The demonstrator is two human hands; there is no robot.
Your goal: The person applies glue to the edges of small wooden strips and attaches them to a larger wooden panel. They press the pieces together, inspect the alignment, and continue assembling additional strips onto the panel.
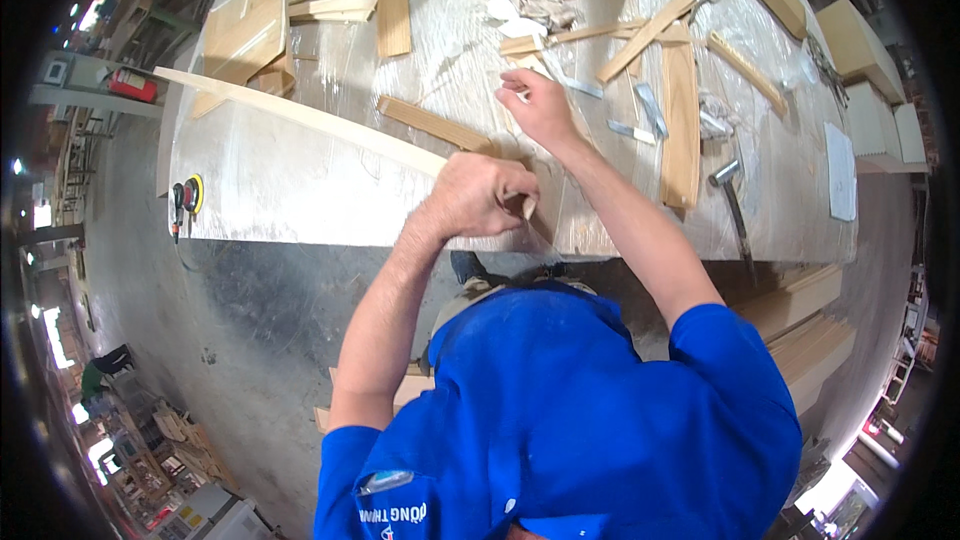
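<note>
Beige wood, 1 long strip [300, 127] slants over the table [300, 210] from the upper left to the near edge, where the left hand [478, 195] is closed around it, its end poking out past the curled fingers. The left forearm rises from below, back of the hand up. The right arm reaches inward from the right; its hand [537, 105] is farther out, palm turned left, fingers bent toward the thumb, and I cannot tell whether they pinch anything.

Just beyond the left hand lies 1 short slat [432, 123]. Crinkled clear film covers the pale tabletop. A sander [187, 197] sits near the left corner, a hammer [733, 202] on the right beside a board [679, 120], and a sheet [840, 172] at the right edge. Around it are grey floor [250, 325], a red extinguisher [132, 86] at left and stacked lumber [815, 350] at lower right.
</note>
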